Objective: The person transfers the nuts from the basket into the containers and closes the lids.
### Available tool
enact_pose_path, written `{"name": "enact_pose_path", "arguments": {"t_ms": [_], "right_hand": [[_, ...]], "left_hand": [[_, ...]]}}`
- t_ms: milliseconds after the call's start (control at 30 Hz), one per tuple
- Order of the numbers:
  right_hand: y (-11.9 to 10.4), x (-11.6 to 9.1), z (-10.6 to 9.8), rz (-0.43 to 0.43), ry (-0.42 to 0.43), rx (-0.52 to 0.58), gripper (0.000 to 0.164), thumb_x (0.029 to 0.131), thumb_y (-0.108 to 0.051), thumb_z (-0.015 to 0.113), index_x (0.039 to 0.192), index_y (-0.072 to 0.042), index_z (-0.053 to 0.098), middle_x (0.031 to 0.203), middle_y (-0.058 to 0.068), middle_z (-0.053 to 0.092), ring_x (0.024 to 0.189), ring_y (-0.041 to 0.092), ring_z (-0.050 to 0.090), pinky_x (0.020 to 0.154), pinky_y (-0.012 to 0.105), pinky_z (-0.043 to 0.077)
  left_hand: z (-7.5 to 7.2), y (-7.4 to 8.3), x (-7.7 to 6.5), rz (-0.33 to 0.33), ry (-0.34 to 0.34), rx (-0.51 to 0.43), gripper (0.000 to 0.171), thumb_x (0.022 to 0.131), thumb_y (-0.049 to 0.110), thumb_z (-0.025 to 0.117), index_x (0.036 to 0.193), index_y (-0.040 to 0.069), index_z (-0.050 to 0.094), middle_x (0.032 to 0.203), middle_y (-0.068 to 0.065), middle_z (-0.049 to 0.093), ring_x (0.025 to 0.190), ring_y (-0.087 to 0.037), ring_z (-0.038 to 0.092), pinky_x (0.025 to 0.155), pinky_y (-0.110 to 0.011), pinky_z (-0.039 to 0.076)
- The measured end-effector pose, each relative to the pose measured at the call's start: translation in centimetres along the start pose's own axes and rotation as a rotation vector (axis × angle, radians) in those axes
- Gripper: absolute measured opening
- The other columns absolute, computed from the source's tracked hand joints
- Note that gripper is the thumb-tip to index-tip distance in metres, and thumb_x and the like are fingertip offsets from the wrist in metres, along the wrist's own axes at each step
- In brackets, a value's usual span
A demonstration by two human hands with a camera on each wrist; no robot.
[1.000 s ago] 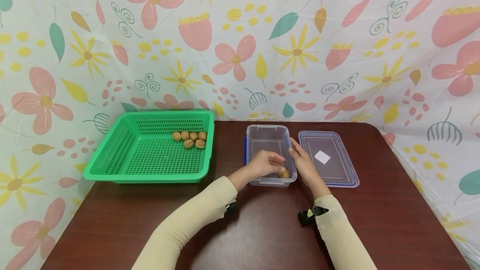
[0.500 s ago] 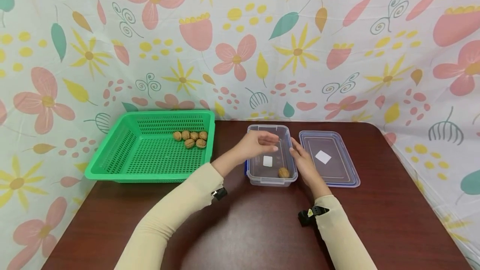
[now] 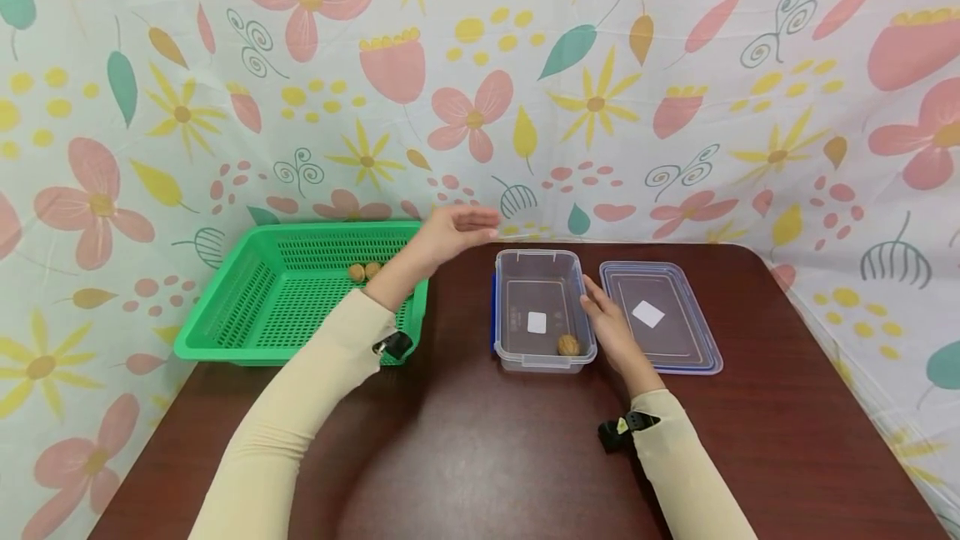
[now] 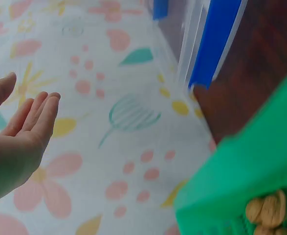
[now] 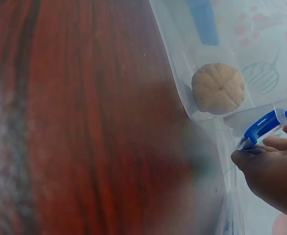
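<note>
Green plastic forms the perforated basket [image 3: 277,307] on our left, where walnuts [image 3: 364,272] sit toward its right side, some of them hidden behind our left forearm. Our left hand [image 3: 456,233] hangs raised between the basket and the clear container [image 3: 525,290], above the back part of the dark reddish table [image 3: 480,457]; its fingers are extended and released, grasping nothing, with the thumb held apart.

Our right hand [image 3: 611,330] rests against the container's right side, fingers fairly straight along the wall and not clenched. From the right wrist we see that hand at the wall, just beside a blue clip [image 5: 266,125].

Inside the container, one walnut [image 3: 568,345] lies on the bottom near the right corner closest to us, with a white label [image 3: 537,322] to its left. Just right of the container, the lid [image 3: 675,336] lies flat, bearing its own tilted white square [image 3: 648,314]. We wear cream sleeves [image 3: 300,390], and behind everything hangs a floral cloth [image 3: 480,32].
</note>
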State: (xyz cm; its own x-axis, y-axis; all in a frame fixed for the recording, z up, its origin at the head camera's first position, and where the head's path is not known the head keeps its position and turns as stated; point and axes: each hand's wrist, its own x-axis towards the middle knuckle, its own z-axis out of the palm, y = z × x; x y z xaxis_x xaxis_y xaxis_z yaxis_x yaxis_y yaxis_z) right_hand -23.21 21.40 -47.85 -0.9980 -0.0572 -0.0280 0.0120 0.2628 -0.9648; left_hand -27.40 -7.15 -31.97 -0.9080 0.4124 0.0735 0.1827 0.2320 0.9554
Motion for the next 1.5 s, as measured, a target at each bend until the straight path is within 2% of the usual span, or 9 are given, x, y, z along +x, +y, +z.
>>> {"name": "enact_pose_path", "arguments": {"t_ms": [233,367,533,633,733,867,1000,1300,1500], "right_hand": [[0.0,0.0,0.0,-0.016,-0.002,0.005,0.053,0.106,-0.021,0.036,0.155,-0.009,0.02,0.159,0.015,0.017,0.146,0.033,0.011,0.117,0.051,0.011],[0.0,0.0,-0.1,-0.021,0.0,0.007,0.053,0.106,-0.021,0.036,0.155,-0.009,0.02,0.159,0.014,0.017,0.146,0.032,0.01,0.117,0.051,0.011],[-0.1,0.1,-0.1,-0.034,0.008,0.013,0.052,0.106,-0.02,0.037,0.154,-0.008,0.02,0.159,0.014,0.017,0.146,0.032,0.011,0.117,0.05,0.011],[-0.1,0.1,-0.1,-0.039,0.013,0.021,0.052,0.106,-0.019,0.037,0.154,-0.008,0.021,0.158,0.014,0.018,0.145,0.031,0.012,0.118,0.049,0.011],[-0.1,0.1,-0.1,-0.037,0.018,0.027,0.052,0.106,-0.019,0.037,0.154,-0.007,0.022,0.158,0.014,0.019,0.145,0.031,0.012,0.118,0.048,0.012],[-0.1,0.0,-0.2,-0.027,0.019,0.022,0.052,0.106,-0.02,0.037,0.154,-0.008,0.022,0.158,0.014,0.019,0.146,0.032,0.012,0.118,0.049,0.011],[-0.2,-0.1,-0.2,-0.019,0.018,0.021,0.052,0.106,-0.021,0.037,0.154,-0.009,0.021,0.159,0.014,0.018,0.146,0.032,0.011,0.118,0.049,0.011],[-0.2,-0.2,-0.1,-0.013,0.014,0.03,0.052,0.106,-0.021,0.036,0.154,-0.009,0.021,0.159,0.012,0.017,0.146,0.031,0.008,0.118,0.049,0.01],[-0.2,-0.4,-0.1,-0.005,0.004,0.009,0.052,0.106,-0.022,0.036,0.155,-0.01,0.021,0.159,0.013,0.018,0.146,0.032,0.01,0.117,0.05,0.011]], "left_hand": [[-4.6,0.2,0.0,-0.039,0.096,-0.024,0.041,0.092,0.019,0.067,0.131,0.009,0.06,0.13,-0.008,0.061,0.119,-0.018,0.055,0.104,-0.035,0.042],[-7.2,-0.3,-0.2,-0.029,0.136,-0.062,0.043,0.093,0.018,0.067,0.133,0.008,0.058,0.133,-0.01,0.058,0.121,-0.019,0.054,0.105,-0.037,0.041],[-10.2,-1.5,-0.4,0.003,0.157,-0.094,0.043,0.093,0.016,0.066,0.134,0.007,0.057,0.133,-0.009,0.058,0.123,-0.019,0.053,0.108,-0.037,0.038],[-11.8,-2.5,-0.7,-0.01,0.166,-0.085,0.043,0.093,0.018,0.066,0.135,0.01,0.057,0.136,-0.01,0.056,0.124,-0.017,0.052,0.111,-0.037,0.034],[-13.2,-3.6,-1.0,-0.016,0.143,-0.092,0.047,0.095,0.017,0.063,0.139,0.008,0.051,0.141,-0.013,0.05,0.128,-0.018,0.049,0.114,-0.039,0.028],[-14.6,-5.1,-1.4,-0.034,0.112,-0.128,0.051,0.097,0.014,0.06,0.143,0.003,0.043,0.146,-0.015,0.044,0.135,-0.026,0.041,0.117,-0.041,0.022],[-15.6,-6.5,-1.8,-0.078,0.103,-0.123,0.05,0.098,0.012,0.058,0.144,0.0,0.041,0.147,-0.016,0.041,0.137,-0.03,0.036,0.117,-0.04,0.02],[-17.4,-9.4,-3.5,-0.22,0.034,0.013,0.05,0.1,0.017,0.054,0.146,0.003,0.04,0.149,-0.017,0.039,0.139,-0.029,0.031,0.116,-0.047,0.021],[-18.5,-11.9,-4.3,-0.278,-0.023,0.105,0.053,0.1,0.023,0.054,0.147,0.004,0.038,0.149,-0.017,0.039,0.139,-0.033,0.032,0.114,-0.052,0.023]]}}
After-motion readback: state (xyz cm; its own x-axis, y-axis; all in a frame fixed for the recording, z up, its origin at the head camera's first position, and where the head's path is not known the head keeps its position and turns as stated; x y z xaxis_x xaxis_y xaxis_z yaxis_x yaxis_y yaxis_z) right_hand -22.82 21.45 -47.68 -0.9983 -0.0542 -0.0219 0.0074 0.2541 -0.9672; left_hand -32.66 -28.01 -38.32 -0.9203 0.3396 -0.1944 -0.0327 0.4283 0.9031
